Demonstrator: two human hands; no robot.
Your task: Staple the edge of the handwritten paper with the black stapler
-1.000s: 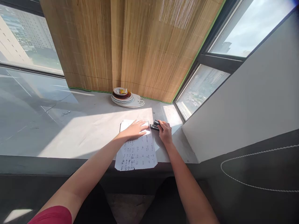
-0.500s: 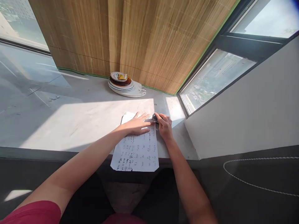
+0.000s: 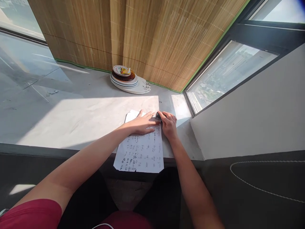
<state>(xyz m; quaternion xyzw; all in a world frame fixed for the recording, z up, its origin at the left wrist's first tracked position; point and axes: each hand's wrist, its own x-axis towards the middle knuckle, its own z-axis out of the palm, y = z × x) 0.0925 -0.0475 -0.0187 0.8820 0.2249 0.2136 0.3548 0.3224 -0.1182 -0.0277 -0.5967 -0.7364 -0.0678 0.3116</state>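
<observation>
A sheet of paper (image 3: 139,156) covered in rows of handwriting lies on the grey ledge, its near end sticking out past the front edge. Its visible corners look clipped, and a small dark notch shows at the near edge. My left hand (image 3: 143,123) lies flat on the upper part of the sheet, fingers spread. Closed at the sheet's far right corner, my right hand (image 3: 168,124) grips a small black hand tool (image 3: 158,115). The fingers cover most of the tool, so its exact kind is hidden. The left fingertips are close beside it.
A stack of plates (image 3: 125,83) with a small yellow packet (image 3: 124,70) on top stands farther back on the ledge (image 3: 95,114). Behind it hangs a bamboo blind (image 3: 143,38). A window (image 3: 228,76) and white wall (image 3: 257,105) bound the right side. A twisted cord (image 3: 262,189) hangs lower right.
The view has shifted slightly, so everything sits a little higher in the picture. Both hands stay at the sheet's far right corner, with the black tool still in my right hand.
</observation>
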